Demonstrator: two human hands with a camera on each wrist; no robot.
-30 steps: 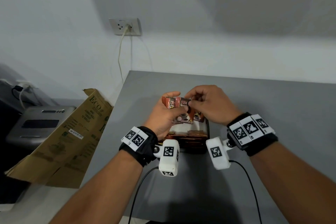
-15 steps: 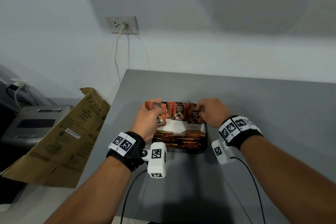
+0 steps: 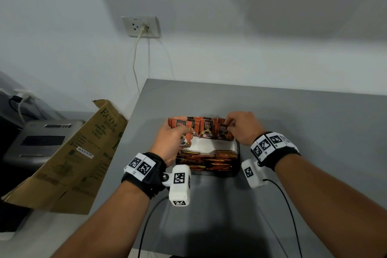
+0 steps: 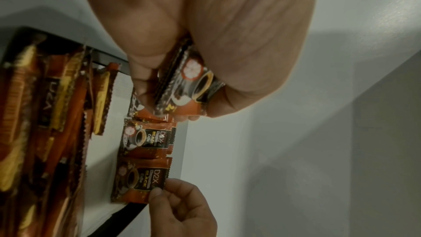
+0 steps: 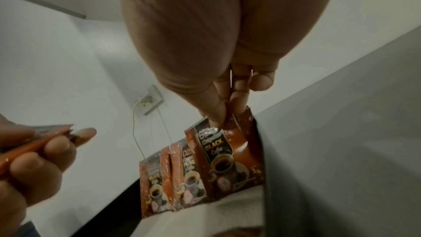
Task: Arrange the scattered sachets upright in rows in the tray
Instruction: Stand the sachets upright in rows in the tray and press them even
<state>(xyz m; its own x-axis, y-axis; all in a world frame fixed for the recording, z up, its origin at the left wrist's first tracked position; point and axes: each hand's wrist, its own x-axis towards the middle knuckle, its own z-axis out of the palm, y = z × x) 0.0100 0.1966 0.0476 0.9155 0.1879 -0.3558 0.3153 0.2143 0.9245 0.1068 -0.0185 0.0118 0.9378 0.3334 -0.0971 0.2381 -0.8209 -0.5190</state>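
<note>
A black tray (image 3: 236, 165) sits on the grey table, lined with white. Orange-and-black coffee sachets (image 3: 206, 131) stand upright in a row along its far wall, and more sachets (image 3: 204, 160) are packed in the near half. My left hand (image 3: 170, 138) grips a small bunch of sachets (image 4: 189, 86) at the row's left end. My right hand (image 3: 240, 128) pinches the top edge of the rightmost upright sachet (image 5: 230, 152) between thumb and fingers, also seen as the sachet (image 4: 141, 179) in the left wrist view.
A flattened brown cardboard box (image 3: 69, 159) leans off the table's left edge, over a grey machine (image 3: 41, 142). A wall socket (image 3: 141, 27) with a white cable is behind. The wrist camera cables trail over the near part of the table (image 3: 314, 132).
Both hands came down from above the tray with the sachets and spread apart along the far row; the left hand moved to the left end, the right to the right end.
</note>
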